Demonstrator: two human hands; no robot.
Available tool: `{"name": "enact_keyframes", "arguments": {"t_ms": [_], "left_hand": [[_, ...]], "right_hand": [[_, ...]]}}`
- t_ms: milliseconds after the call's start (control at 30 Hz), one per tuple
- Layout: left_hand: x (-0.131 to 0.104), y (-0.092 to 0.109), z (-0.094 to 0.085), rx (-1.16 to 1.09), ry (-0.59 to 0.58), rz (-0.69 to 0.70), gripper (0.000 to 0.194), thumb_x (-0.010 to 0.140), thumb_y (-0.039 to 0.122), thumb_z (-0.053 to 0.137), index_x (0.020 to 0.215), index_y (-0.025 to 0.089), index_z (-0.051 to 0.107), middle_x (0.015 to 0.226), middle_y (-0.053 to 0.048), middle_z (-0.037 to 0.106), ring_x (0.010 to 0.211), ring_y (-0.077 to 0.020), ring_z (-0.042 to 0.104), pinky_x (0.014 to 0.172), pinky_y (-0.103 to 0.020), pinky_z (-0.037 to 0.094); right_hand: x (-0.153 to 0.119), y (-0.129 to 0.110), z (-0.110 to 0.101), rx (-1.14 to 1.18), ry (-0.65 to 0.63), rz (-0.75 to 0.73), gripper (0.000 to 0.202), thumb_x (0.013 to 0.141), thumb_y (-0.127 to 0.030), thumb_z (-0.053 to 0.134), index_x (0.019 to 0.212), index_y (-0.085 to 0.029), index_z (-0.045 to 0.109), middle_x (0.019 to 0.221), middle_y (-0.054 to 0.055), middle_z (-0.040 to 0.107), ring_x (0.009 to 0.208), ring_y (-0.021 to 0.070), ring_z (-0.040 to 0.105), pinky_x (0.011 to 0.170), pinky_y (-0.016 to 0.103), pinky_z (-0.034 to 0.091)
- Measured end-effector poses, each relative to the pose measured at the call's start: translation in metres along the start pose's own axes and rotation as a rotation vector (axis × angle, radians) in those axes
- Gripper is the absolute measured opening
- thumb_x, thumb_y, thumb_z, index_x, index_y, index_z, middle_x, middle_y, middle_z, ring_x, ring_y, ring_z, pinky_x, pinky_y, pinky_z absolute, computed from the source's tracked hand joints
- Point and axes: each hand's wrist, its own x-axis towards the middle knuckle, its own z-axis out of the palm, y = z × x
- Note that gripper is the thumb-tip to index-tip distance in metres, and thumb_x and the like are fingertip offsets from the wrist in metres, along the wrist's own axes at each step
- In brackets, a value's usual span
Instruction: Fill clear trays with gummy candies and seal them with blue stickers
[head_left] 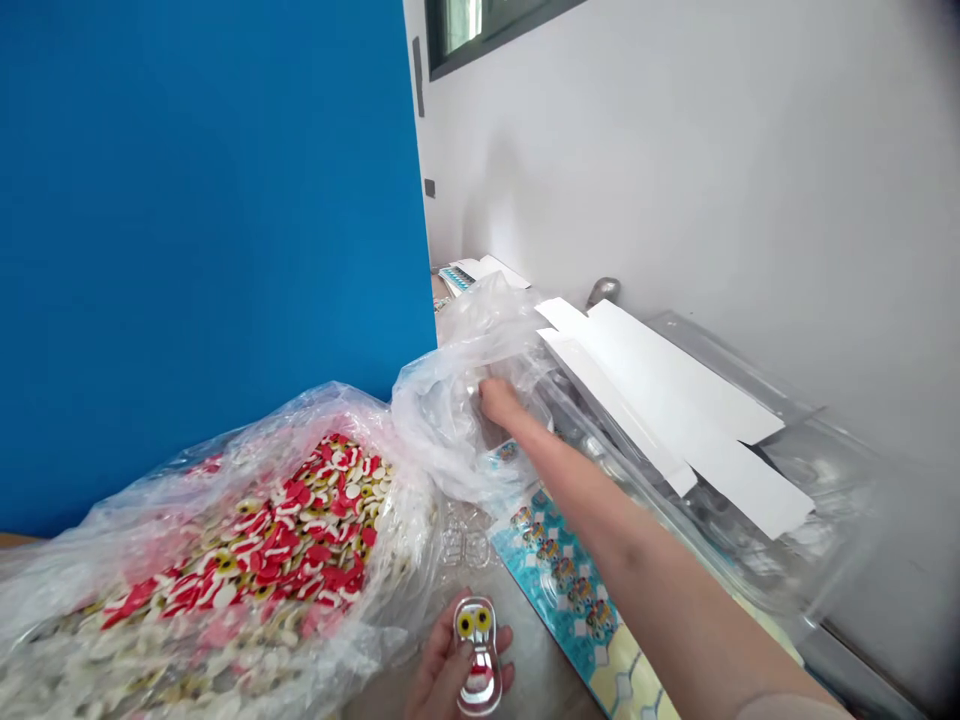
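Note:
In my left hand is a small clear plastic blister shell, shaped like a face. It contains two yellow-and-black eye pieces and a red-and-white mouth piece, and my thumb lies across it. My right hand is stretched far forward into the mouth of a clear plastic bag. Its fingers are curled closed; whatever they grip is hidden. Left of my hands, a large clear bag holds a heap of loose red-and-white mouth pieces and yellow eye pieces.
A blue printed card sheet lies under my right forearm. Empty clear shells lie near the bag. To the right, white card strips rest on a clear plastic bin by the wall. A blue panel stands upright behind the large bag.

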Motion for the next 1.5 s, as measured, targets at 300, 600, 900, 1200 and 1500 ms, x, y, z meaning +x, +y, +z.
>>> {"name": "enact_keyframes", "arguments": {"t_ms": [300,600,900,1200,1500], "left_hand": [[-0.034,-0.003,0.005,-0.007,-0.093,0.039,0.060,0.061,0.026,0.085,0.118,0.022,0.064,0.124,-0.014,0.067,0.099,-0.0325,0.071,0.077,-0.039,0.056],[-0.015,-0.003,-0.014,-0.039,-0.030,0.029,0.067,0.053,0.030,0.088,0.114,0.021,0.063,0.129,-0.017,0.062,0.103,-0.0405,0.068,0.076,-0.045,0.056],[-0.059,0.027,0.005,-0.055,-0.146,0.160,0.042,0.083,0.031,0.068,0.122,0.021,0.058,0.129,-0.013,0.062,0.106,-0.0285,0.067,0.081,-0.040,0.057],[-0.087,0.016,-0.011,-0.062,-0.426,0.130,0.040,0.092,0.049,0.052,0.114,0.018,0.062,0.109,-0.011,0.066,0.092,-0.0226,0.067,0.076,-0.038,0.057],[-0.116,0.001,-0.034,0.266,-0.317,0.296,0.057,0.073,0.023,0.077,0.125,0.023,0.054,0.109,-0.008,0.066,0.096,-0.0216,0.065,0.071,-0.031,0.055]], "right_hand": [[-0.081,0.008,-0.014,0.063,0.084,-0.077,0.032,0.094,-0.006,0.043,0.115,-0.014,0.065,0.120,0.011,0.065,0.112,0.0179,0.059,0.096,0.027,0.044],[-0.018,-0.025,-0.013,0.121,0.077,-0.061,0.033,0.095,-0.032,0.059,0.124,-0.018,0.058,0.130,0.010,0.057,0.112,0.0234,0.059,0.095,0.046,0.050],[-0.127,-0.019,-0.069,0.255,0.142,0.003,0.038,0.097,-0.015,0.039,0.132,-0.012,0.052,0.111,0.017,0.069,0.105,0.0249,0.065,0.087,0.037,0.051],[-0.328,-0.062,-0.049,1.123,-0.434,-0.208,0.025,0.084,-0.031,0.062,0.105,-0.022,0.070,0.078,0.001,0.070,0.069,0.0165,0.066,0.060,0.029,0.056],[-0.351,-0.072,-0.026,0.752,-0.226,-0.386,0.027,0.087,-0.025,0.060,0.111,-0.024,0.073,0.096,0.005,0.064,0.070,0.0135,0.062,0.062,0.026,0.052]]}}
